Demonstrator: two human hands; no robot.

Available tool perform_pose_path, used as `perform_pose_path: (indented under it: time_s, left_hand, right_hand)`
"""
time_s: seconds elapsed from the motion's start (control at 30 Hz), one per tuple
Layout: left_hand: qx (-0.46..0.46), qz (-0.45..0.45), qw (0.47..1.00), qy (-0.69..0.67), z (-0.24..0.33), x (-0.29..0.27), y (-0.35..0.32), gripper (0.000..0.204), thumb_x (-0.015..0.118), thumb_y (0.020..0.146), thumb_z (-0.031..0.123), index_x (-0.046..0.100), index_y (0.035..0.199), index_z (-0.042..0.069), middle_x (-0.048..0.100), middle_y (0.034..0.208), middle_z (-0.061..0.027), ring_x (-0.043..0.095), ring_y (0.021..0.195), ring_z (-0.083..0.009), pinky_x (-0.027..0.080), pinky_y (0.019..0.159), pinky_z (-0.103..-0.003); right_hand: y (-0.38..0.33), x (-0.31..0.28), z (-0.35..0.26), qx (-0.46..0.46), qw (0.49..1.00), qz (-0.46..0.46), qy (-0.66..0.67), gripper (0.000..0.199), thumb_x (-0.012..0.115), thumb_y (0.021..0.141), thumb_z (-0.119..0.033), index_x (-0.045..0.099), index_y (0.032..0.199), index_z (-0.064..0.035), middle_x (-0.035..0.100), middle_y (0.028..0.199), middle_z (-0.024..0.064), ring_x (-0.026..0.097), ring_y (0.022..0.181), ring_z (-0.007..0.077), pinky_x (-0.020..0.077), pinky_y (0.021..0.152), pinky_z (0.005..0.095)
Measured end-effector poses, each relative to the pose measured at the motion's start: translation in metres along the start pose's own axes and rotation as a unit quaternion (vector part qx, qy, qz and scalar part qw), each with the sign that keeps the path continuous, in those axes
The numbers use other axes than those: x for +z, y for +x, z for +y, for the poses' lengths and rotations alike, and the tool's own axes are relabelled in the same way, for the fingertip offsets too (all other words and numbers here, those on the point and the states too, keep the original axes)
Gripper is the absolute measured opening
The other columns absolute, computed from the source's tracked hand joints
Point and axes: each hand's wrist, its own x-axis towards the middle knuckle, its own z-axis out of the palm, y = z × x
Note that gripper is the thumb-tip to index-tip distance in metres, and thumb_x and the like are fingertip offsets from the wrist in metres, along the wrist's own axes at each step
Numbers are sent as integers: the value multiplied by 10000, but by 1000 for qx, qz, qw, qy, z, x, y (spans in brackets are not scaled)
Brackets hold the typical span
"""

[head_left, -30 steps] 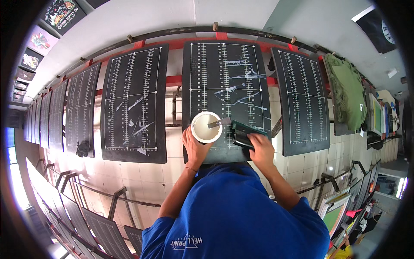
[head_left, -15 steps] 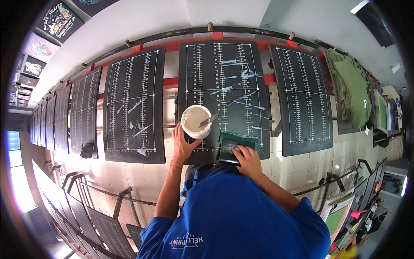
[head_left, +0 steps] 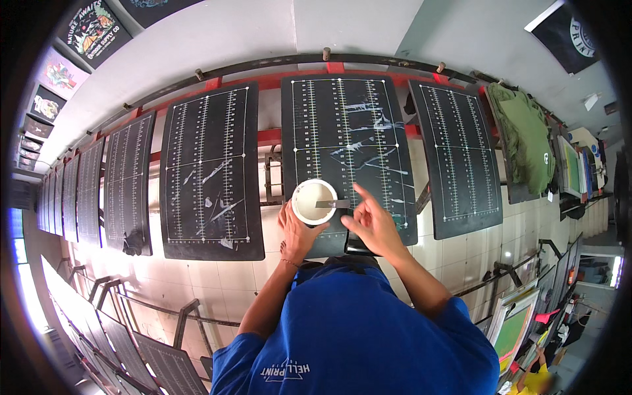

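White tub (head_left: 309, 219) over the near part of the central black panel (head_left: 325, 125), with left hand (head_left: 298, 236) clamped around its side, fingers curved on the wall. Flat metal blade (head_left: 331, 205) lying across the tub's rim, toward right hand (head_left: 375, 227). Right-hand fingers apart, index extended; contact with the blade impossible to tell. Glossy black object (head_left: 357, 246) below, partly hidden. White numbered scales along the panel. White lettering on the blue shirt (head_left: 355, 329), upside down to the viewer; further lettering on a dark poster (head_left: 92, 33), upper left, and a black banner (head_left: 567, 41), upper right.
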Motion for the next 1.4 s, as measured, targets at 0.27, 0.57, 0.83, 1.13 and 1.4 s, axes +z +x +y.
perform_pose_path:
  time_s: [0.27,0.57,0.83,1.13,1.4]
  left_hand:
    - [78,10,997,-17,-6,-12,23,1050,921,642,352,336,1436,-11,440,1412,-205,416,1322,-375,328,1095,-510]
    - [92,-80,990,-65,-1,-24,39,1151,923,650,302,227,1498,-47,355,1496,-248,349,1408,-397,317,1167,-472]
    - [85,-85,987,-107,-8,-21,54,1102,923,628,293,280,1463,-28,409,1441,-243,400,1362,-396,350,1152,-467]
    - [0,-73,987,-140,-8,-38,53,1043,905,632,320,326,1428,-26,472,1375,-231,444,1328,-373,380,1117,-463]
    - [-94,20,962,-254,-9,-75,11,936,903,637,294,389,1333,-62,606,1211,-227,623,1129,-305,499,972,-414]
  right_hand:
    - [47,-13,-30,-132,975,107,-145,138,618,979,-166,705,1007,-63,699,876,119,674,680,271,514,608,358]
    - [47,-19,18,41,990,135,-1,241,570,1019,-245,703,1030,-44,674,757,75,628,638,162,475,599,310]
    - [48,-59,36,79,914,232,323,267,566,1048,-276,685,1046,-38,498,709,-49,428,583,29,372,514,207]
    - [100,-54,62,23,899,285,333,285,550,1054,-275,679,1139,-35,544,756,-30,468,642,34,393,575,208]
    - [122,23,81,-268,933,94,-220,343,697,888,-113,670,1227,-71,642,904,106,634,813,301,518,695,394]
